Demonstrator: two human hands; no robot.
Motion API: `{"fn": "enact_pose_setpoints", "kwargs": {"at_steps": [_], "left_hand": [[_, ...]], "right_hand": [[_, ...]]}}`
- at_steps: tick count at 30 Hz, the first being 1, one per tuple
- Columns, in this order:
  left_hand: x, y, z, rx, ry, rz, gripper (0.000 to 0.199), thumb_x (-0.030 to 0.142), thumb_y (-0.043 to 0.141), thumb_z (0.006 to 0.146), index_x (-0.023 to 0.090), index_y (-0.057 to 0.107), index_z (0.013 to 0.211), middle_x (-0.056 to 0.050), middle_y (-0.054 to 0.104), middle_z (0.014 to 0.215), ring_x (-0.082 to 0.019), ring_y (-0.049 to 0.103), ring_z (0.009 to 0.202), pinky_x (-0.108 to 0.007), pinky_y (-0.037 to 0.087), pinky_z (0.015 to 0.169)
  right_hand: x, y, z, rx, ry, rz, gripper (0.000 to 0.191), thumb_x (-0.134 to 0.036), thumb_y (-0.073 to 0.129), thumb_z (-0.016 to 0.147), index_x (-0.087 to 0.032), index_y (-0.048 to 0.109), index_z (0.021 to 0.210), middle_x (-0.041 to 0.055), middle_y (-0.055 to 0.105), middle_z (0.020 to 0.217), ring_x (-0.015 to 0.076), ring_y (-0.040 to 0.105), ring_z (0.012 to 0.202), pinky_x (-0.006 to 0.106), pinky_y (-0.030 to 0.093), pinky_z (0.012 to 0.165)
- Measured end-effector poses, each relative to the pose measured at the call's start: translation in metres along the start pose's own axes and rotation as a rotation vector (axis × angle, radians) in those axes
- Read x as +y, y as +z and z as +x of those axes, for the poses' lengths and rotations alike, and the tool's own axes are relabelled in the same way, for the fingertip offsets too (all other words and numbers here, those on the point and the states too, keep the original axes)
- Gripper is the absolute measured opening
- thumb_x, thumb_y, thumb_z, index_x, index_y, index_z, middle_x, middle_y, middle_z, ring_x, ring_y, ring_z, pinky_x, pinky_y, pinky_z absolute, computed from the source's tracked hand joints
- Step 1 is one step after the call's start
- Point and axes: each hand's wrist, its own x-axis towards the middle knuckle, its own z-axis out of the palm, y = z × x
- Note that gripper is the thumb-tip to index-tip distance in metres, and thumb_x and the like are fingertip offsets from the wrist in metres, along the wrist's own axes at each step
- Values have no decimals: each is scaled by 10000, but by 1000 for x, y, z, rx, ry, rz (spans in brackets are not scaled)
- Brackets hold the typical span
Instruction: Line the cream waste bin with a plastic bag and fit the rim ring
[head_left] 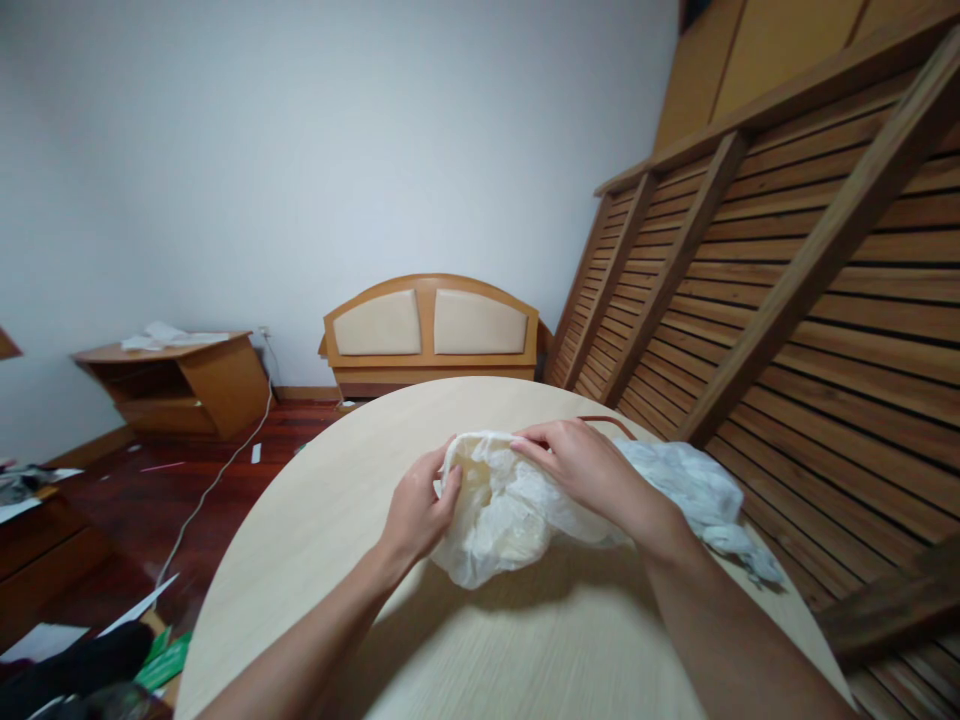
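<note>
Between my hands is a thin white plastic bag, crumpled, its mouth spread and facing me over the round table. My left hand pinches the left side of the rim, thumb inside the opening. At the upper right of the rim, my right hand grips the edge with thumb and fingers. The bag's inside looks creased; I cannot make out anything in it. Another pile of whitish crumpled plastic lies on the table to the right, partly behind my right forearm. A thin brown strip curves behind my right hand.
The pale round table fills the front. A slatted wooden frame leans along the right. Behind the table stands a headboard. A low cabinet with papers stands at left, and a cable runs over the floor.
</note>
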Motion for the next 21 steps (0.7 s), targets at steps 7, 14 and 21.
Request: {"fn": "enact_pose_setpoints", "kwargs": {"at_steps": [7,14,21], "left_hand": [[13,-10,-2,186,245,24,342,282,610,935,235,641,1272,-99,695,1253,-236,648,1167,-402,536,1010],[6,-12,2,134,202,-20,188,228,555,959,243,727,1035,-48,768,958,-183,705,874,-304,571,798],[6,-13,3,148,137,-62,193,248,551,958,241,740,1000,-33,775,925,-169,701,830,-263,544,722]], "right_hand": [[-12,0,-3,9,-24,-27,302,-419,549,995,-276,814,1018,64,812,926,243,742,842,285,464,709],[-8,-3,-4,-113,-174,175,331,-431,525,1005,-259,801,1066,66,806,1001,223,725,872,289,491,786],[11,0,9,-166,-122,568,356,-488,680,883,-178,802,1008,66,799,957,194,715,849,267,524,739]]}}
